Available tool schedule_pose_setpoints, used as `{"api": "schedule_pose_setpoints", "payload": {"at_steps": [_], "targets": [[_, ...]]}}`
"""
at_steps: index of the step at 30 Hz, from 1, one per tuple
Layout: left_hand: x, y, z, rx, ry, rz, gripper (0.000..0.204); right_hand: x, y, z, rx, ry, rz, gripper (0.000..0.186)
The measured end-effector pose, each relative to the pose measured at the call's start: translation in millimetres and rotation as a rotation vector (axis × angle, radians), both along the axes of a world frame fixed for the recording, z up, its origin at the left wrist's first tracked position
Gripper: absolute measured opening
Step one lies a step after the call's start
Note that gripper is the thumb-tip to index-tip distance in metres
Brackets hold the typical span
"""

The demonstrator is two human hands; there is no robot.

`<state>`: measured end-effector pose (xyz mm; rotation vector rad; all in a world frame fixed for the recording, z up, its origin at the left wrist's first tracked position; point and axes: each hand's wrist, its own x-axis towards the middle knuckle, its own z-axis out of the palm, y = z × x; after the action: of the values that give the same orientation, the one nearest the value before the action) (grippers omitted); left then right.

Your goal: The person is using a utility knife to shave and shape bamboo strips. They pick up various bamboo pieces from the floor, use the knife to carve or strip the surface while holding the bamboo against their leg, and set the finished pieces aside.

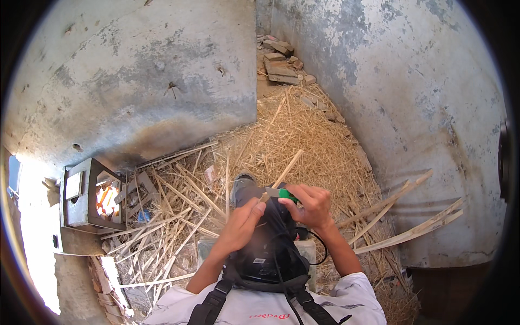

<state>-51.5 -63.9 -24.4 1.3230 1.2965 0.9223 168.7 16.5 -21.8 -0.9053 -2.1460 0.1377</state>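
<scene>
My left hand is closed, thumb and fingers pinching the near end of a pale wooden strip. The strip slants away to the upper right above my dark-clothed leg. In my right hand is a knife with a green handle, the fingers wrapped round it. Its short, wide blade points left and lies against or just over the strip near my left fingertips; exact contact is hard to tell. Both hands are close together in front of my body.
Straw and scattered wooden strips cover the floor. Long split strips stick out at the right. A box-like stove with glowing orange pieces stands left. Bricks lie far off between plastered walls. A black cable loops below my right hand.
</scene>
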Motion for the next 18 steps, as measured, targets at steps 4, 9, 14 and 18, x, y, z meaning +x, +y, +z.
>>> {"api": "schedule_pose_setpoints", "payload": {"at_steps": [4, 9, 14, 18], "targets": [[-6.6, -7.7, 3.3, -0.084, 0.040, -0.030, 0.044, 20.5, 33.8, -12.3, 0.060, 0.125, -0.150, 0.025], [-13.3, -30.0, -0.1, -0.170, -0.057, -0.081, 0.045, 89.2, 81.2, 7.4, -0.097, 0.300, -0.636, 0.031], [-20.2, -11.3, 14.8, -0.434, -0.401, -0.043, 0.046, 56.4, 31.6, 9.5, -0.257, 0.330, -0.277, 0.032], [-14.9, -1.4, 17.5, -0.426, -0.445, -0.027, 0.048, 14.1, -3.0, 10.9, -0.268, 0.201, -0.030, 0.026]]}}
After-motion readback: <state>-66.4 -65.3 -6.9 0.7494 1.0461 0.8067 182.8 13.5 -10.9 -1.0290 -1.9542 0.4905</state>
